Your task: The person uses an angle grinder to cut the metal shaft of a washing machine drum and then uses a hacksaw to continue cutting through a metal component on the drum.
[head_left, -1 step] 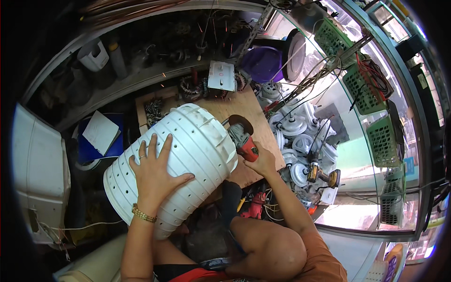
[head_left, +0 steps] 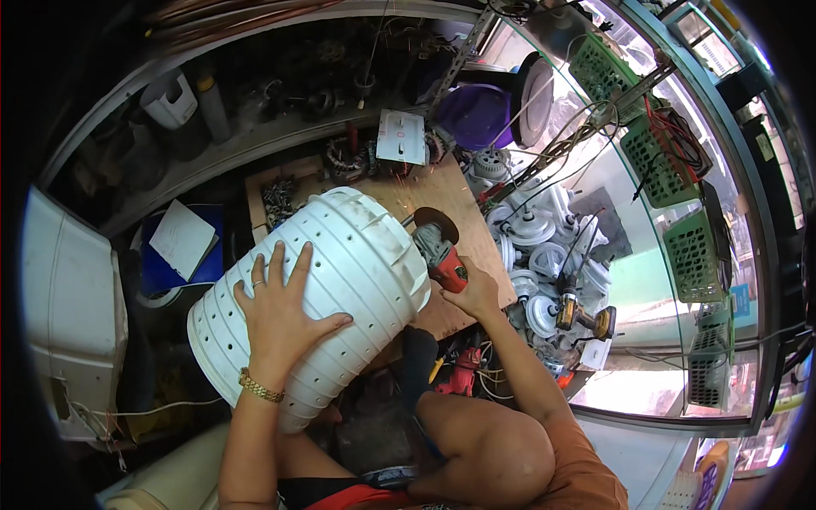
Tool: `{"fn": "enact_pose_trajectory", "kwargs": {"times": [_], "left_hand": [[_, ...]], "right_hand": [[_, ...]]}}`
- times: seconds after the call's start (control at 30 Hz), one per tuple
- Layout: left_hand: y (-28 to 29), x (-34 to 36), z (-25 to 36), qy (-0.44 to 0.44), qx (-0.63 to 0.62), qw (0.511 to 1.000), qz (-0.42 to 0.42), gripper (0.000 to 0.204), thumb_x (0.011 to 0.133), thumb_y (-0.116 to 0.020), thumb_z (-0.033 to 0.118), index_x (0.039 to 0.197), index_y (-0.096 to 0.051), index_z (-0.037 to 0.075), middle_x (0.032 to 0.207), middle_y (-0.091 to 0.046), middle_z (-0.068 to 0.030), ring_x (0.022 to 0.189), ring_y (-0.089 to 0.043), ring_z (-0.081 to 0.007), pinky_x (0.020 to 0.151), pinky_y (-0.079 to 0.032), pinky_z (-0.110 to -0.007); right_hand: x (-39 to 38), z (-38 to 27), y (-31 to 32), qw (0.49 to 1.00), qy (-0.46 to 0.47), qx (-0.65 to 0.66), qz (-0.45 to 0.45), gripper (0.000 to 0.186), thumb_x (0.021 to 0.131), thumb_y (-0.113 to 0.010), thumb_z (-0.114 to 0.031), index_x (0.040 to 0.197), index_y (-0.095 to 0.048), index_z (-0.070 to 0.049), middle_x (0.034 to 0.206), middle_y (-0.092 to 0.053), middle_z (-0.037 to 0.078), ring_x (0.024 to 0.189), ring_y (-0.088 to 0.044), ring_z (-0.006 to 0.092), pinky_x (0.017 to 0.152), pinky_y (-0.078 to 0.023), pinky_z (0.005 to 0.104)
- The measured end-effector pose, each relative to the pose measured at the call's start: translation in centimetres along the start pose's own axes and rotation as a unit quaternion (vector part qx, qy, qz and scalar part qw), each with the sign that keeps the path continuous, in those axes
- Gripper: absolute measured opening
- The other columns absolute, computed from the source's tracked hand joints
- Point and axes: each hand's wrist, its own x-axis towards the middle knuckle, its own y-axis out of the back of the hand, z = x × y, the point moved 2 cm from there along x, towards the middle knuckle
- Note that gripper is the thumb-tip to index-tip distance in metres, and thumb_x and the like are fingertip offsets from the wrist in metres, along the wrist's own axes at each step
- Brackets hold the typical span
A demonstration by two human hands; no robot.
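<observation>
Slantwise, the white perforated drum (head_left: 353, 272) lay partly over the wooden board (head_left: 473, 234), its long axis running from lower left to upper right, its finned end pointing up and rightward. The left hand (head_left: 283, 323) rested on its ribbed side, palm down, fingers spread. The right hand (head_left: 478, 293) was closed around the red angle grinder (head_left: 447, 270), whose dark body marking was too small to read. The grinder's brown disc (head_left: 441, 223) stood at the metal shaft (head_left: 408, 220) beside that finned end, among a few orange sparks (head_left: 405, 205).
</observation>
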Motion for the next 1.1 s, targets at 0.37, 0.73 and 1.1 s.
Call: {"fn": "enact_pose_trajectory", "kwargs": {"times": [0.37, 0.73, 1.1], "left_hand": [[0.2, 0.0, 0.0, 0.004, -0.007, 1.0, -0.008, 0.119, 0.057, -0.087, 0.068, 0.159, -0.04, 0.026, 0.161, -0.038, -0.0202, 0.146, -0.035, -0.0454, 0.11, -0.027, -0.07], [0.2, -0.3, 0.0, 0.003, -0.009, 1.0, -0.008, 0.117, 0.058, -0.086, 0.069, 0.158, -0.042, 0.025, 0.161, -0.038, -0.0208, 0.146, -0.036, -0.0456, 0.109, -0.028, -0.07], [0.2, -0.6, 0.0, -0.011, -0.007, 1.0, 0.009, 0.117, 0.058, -0.085, 0.07, 0.157, -0.043, 0.024, 0.16, -0.039, -0.0209, 0.144, -0.038, -0.0459, 0.108, -0.03, -0.07]], "right_hand": [[0.4, 0.2, -0.2, 1.0, 0.007, -0.013, -0.001, 0.082, 0.063, -0.084, -0.046, 0.135, -0.058, -0.015, 0.102, -0.075, 0.017, 0.093, -0.072, 0.0376, 0.079, -0.056, 0.0471], [0.5, -0.5, 0.1, 1.0, -0.011, -0.019, -0.011, 0.083, 0.063, -0.084, -0.045, 0.136, -0.058, -0.014, 0.105, -0.075, 0.017, 0.095, -0.072, 0.0378, 0.081, -0.056, 0.047], [0.2, -0.5, 0.3, 1.0, -0.008, -0.026, -0.008, 0.082, 0.063, -0.084, -0.044, 0.134, -0.057, -0.013, 0.104, -0.075, 0.017, 0.094, -0.072, 0.0379, 0.08, -0.056, 0.0471]]}}
